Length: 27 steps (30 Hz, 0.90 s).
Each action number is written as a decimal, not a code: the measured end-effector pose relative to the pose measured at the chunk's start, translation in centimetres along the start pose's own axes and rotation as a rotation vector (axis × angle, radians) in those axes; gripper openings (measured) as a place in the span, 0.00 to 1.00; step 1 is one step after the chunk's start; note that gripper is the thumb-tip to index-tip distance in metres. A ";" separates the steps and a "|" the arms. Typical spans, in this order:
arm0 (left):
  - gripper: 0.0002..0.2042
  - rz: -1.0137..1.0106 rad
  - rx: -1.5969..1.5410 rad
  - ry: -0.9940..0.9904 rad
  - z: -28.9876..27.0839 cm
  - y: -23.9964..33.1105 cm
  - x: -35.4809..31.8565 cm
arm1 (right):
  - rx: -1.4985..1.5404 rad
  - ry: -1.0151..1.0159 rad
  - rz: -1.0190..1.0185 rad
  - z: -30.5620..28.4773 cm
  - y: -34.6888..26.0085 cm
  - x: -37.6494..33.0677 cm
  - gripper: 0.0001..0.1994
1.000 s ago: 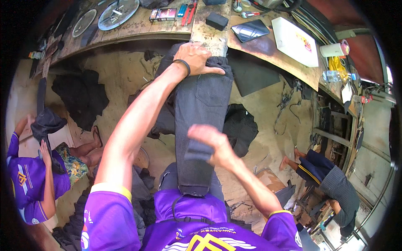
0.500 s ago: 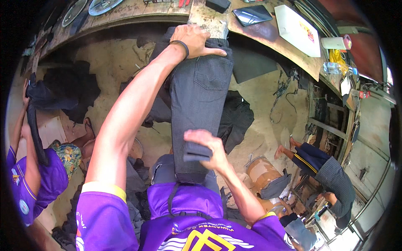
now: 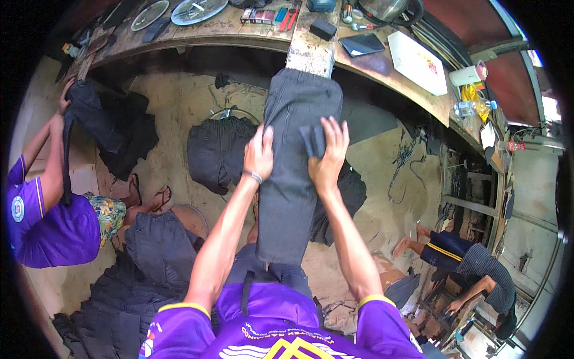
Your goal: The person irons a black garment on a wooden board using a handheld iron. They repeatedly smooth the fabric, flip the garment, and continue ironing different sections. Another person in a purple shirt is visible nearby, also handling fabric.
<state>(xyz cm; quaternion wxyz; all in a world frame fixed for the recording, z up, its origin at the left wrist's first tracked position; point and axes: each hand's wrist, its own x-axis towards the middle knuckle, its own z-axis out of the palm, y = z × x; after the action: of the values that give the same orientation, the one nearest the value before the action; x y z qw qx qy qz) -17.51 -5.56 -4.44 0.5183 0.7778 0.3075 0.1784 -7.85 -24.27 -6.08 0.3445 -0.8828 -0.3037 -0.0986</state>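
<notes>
mid-frame, left hand loosely spread at black garment, right hand pinching folded cloth; uneven drag could crease the garment.

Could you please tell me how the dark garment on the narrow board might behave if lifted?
The dark garment would probably sag floppily, since its cloth shows soft creases. It seems unlikely to roll, lying flat along the narrow board.

My forearms stretched forward, my left hand pointing ahead, my right hand curved, its fingers slightly parted.
</notes>
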 end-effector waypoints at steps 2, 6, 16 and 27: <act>0.33 -0.083 0.057 0.000 -1.4 -0.4 -4.4 | 0.040 -0.059 0.053 -2.7 -3.7 -4.1 0.44; 0.27 -0.155 0.107 -0.094 -4.9 2.1 -9.5 | 0.113 -0.076 -0.028 -4.8 -5.1 -6.4 0.41; 0.59 0.579 0.795 -0.151 1.3 7.0 5.4 | 0.373 -0.136 0.030 -10.3 -9.4 2.5 0.31; 0.58 0.539 0.598 -0.019 2.9 4.5 6.9 | 0.701 -0.684 -0.103 -9.2 -10.5 -2.2 0.33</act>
<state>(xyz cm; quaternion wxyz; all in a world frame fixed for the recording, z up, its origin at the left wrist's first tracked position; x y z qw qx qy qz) -9.26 -4.22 -1.77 0.2065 0.9487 0.1260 0.2035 -15.64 -25.38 5.64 0.4959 -0.6795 -0.4575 0.2882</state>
